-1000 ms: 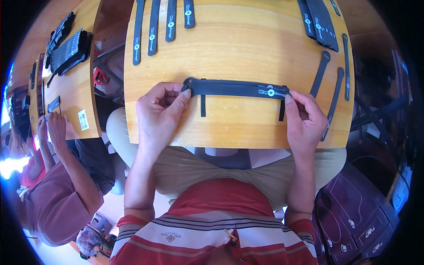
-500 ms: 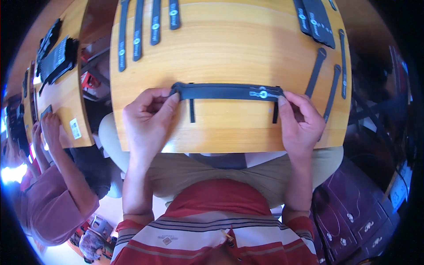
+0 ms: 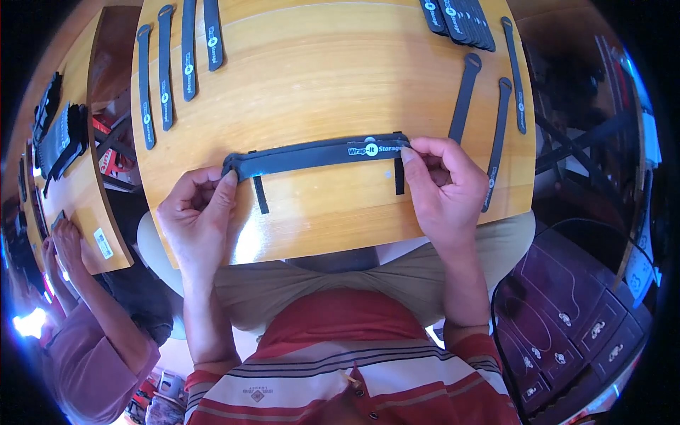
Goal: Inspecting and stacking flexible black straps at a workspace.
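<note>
- Your left hand (image 3: 197, 212) pinches the left end of a long black strap (image 3: 312, 154).
- Your right hand (image 3: 440, 185) pinches its right end.
- The strap lies flat across the near part of the wooden table (image 3: 333, 78), stretched between your hands.
- More black straps (image 3: 164, 67) lie at the far left of the table.
- Other loose straps (image 3: 500, 134) lie just past your right hand.
- Another person's hand (image 3: 67, 241) rests at the next table on your left.

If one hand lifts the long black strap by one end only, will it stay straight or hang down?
The black strap would probably droop: it looks thin, flat and slightly bowed between the left hand and right hand. It seems light and unlikely to roll.
</note>
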The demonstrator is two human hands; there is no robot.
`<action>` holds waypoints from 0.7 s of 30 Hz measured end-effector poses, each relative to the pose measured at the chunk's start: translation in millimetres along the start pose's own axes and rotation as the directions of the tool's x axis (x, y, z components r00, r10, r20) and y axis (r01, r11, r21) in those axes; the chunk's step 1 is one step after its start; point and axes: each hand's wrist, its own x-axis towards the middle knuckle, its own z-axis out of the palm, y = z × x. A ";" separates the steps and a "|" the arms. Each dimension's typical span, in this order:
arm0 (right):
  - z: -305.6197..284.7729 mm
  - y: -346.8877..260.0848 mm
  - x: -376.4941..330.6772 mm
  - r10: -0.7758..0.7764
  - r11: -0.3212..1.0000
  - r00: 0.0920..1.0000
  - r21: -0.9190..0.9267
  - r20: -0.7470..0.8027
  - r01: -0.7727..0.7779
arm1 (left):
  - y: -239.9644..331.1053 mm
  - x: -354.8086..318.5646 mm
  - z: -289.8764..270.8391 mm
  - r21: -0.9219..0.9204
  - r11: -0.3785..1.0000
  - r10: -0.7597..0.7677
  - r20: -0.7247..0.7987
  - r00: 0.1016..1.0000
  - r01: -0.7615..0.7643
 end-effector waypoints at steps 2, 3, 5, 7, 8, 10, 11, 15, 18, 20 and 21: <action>-0.4 -1.9 0.7 -0.004 1.000 1.000 -0.008 -0.001 0.004 | -1.2 0.0 -0.3 -0.007 1.000 0.003 -0.001 1.000 -0.003; -0.7 -2.0 0.8 -0.007 1.000 1.000 -0.018 -0.003 0.007 | -1.6 0.2 0.1 -0.015 1.000 0.005 -0.001 1.000 -0.005; -0.2 1.8 0.1 -0.001 1.000 1.000 -0.010 -0.007 0.001 | 0.3 0.5 1.3 -0.012 1.000 -0.006 -0.005 1.000 0.006; -0.1 3.0 0.2 0.006 1.000 1.000 -0.004 -0.011 -0.006 | 0.8 0.5 2.0 -0.011 1.000 -0.019 -0.009 1.000 0.019; 1.1 2.3 0.3 0.014 1.000 1.000 0.023 -0.017 -0.014 | 0.0 0.6 1.0 0.008 1.000 -0.009 -0.009 1.000 0.009; 2.3 2.2 0.5 0.023 0.999 0.999 0.048 -0.026 -0.022 | -0.2 0.5 0.4 0.026 1.000 0.001 -0.006 1.000 0.000; 2.5 3.4 0.6 0.021 0.999 0.999 0.042 -0.026 -0.020 | 0.3 0.4 0.8 0.037 0.999 -0.003 -0.018 1.000 0.004; -0.3 1.8 1.0 0.034 0.999 0.999 -0.009 0.012 -0.034 | -0.2 0.2 -0.3 0.030 0.999 -0.019 -0.025 1.000 0.019; 1.9 4.9 2.0 0.008 1.000 0.999 0.020 -0.032 -0.008 | -1.1 0.4 2.3 0.040 0.999 0.012 -0.034 0.999 -0.011; 1.3 3.3 1.1 0.032 0.999 0.999 0.030 -0.025 -0.031 | -2.1 0.3 1.5 0.041 0.999 0.012 -0.029 1.000 -0.011; 1.1 2.2 0.8 0.055 0.998 0.998 0.044 -0.014 -0.055 | -2.2 0.0 0.8 0.046 0.999 0.010 -0.028 1.000 -0.009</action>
